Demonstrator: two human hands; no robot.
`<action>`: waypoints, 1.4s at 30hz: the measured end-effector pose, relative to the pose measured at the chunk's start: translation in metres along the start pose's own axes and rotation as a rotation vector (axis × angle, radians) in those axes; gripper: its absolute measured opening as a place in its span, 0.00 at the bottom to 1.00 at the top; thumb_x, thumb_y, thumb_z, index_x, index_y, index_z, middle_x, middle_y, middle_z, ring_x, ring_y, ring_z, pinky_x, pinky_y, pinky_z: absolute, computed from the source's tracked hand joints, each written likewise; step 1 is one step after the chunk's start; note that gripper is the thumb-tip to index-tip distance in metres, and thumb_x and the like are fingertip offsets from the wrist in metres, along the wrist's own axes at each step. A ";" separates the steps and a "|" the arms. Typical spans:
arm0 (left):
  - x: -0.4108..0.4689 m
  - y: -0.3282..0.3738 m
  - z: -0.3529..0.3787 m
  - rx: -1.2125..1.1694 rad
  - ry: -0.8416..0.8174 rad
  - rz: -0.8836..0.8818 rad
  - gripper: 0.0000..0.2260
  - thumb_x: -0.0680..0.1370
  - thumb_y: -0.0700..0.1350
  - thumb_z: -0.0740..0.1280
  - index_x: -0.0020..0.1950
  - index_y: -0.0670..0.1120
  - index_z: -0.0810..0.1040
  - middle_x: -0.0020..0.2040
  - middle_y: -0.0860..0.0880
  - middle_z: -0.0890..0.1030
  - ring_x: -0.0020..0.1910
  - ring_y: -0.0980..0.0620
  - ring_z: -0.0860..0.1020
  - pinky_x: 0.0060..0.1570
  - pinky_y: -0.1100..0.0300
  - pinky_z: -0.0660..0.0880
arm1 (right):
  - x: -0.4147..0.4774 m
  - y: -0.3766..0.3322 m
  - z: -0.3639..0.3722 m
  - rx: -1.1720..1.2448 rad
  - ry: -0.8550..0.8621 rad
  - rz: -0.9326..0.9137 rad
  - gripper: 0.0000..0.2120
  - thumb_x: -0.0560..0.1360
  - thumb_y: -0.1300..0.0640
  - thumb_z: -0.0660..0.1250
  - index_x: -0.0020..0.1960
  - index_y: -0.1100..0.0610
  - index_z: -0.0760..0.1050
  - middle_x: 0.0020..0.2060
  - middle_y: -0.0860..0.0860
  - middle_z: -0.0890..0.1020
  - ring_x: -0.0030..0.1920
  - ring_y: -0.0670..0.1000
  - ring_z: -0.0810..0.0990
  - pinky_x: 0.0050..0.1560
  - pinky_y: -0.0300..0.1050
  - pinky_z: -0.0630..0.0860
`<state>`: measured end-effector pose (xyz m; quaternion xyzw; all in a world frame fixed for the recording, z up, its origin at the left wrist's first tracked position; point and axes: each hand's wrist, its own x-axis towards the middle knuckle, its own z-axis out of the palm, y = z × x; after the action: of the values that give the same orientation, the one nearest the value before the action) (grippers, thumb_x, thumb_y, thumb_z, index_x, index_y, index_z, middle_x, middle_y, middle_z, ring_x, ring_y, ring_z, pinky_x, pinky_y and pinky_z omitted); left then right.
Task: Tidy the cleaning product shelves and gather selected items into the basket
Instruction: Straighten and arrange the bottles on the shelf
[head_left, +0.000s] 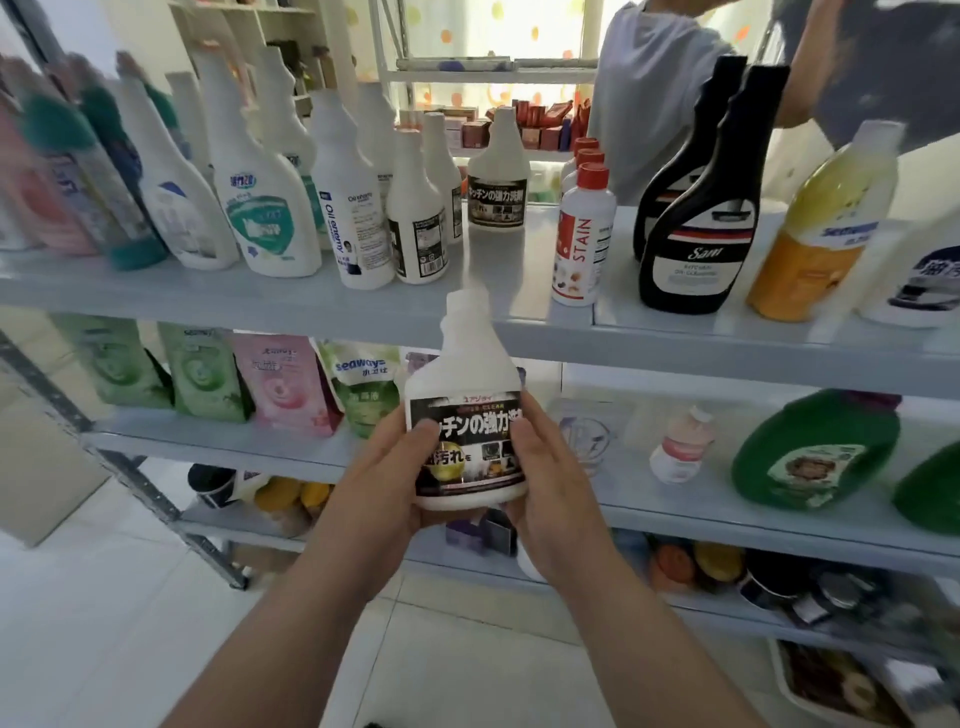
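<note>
Fingers: your left fingers and right fingers are curled shut on the white bottle, thumbs pressed on its dark label, the rest wrapped behind and under its base.
Left hand: your left hand cups the bottle's lower left side; the forearm rises from the bottom of the view.
Right hand: your right hand mirrors it on the lower right side, wrist bent slightly inward.
Bottle: it is upright, long axis vertical, neck up and capless as far as you can tell, label facing you, held in the air in front of the top shelf's front edge.
Key relation: the open patch of the top shelf lies straight up and beyond your fingers, between the barcode bottle and the STAIN bottle; a matching bottle stands at that gap's back edge. Both hands are equally near.
Judgement: shelving it calls for a lift over the front edge, kept upright; the tall neighbours look easy to tip.
Basket: not identifiable with certainty.
</note>
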<state>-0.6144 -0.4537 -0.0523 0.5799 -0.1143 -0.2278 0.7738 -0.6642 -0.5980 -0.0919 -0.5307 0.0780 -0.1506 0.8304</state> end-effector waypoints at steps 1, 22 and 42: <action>-0.004 -0.002 0.001 0.025 0.039 0.000 0.11 0.81 0.50 0.65 0.62 0.55 0.82 0.55 0.46 0.86 0.52 0.43 0.86 0.43 0.43 0.84 | -0.005 0.001 0.002 -0.023 0.000 -0.006 0.25 0.74 0.40 0.71 0.70 0.37 0.75 0.62 0.48 0.84 0.61 0.54 0.84 0.55 0.54 0.83; 0.007 -0.018 -0.122 0.052 -0.520 -0.272 0.37 0.61 0.53 0.79 0.68 0.49 0.74 0.60 0.42 0.84 0.55 0.44 0.84 0.50 0.47 0.83 | -0.015 0.051 0.084 -0.187 0.034 -0.011 0.41 0.59 0.57 0.75 0.71 0.44 0.68 0.54 0.53 0.82 0.53 0.57 0.82 0.50 0.55 0.82; 0.016 -0.002 -0.167 -0.146 -0.364 -0.514 0.19 0.83 0.51 0.56 0.55 0.44 0.84 0.44 0.41 0.84 0.31 0.45 0.80 0.22 0.59 0.71 | -0.007 0.087 0.137 0.064 0.222 0.147 0.50 0.59 0.28 0.79 0.71 0.57 0.75 0.64 0.61 0.83 0.64 0.61 0.82 0.59 0.58 0.82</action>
<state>-0.5273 -0.3204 -0.1060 0.4823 -0.0838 -0.5234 0.6974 -0.6167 -0.4440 -0.1132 -0.4769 0.2030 -0.1495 0.8420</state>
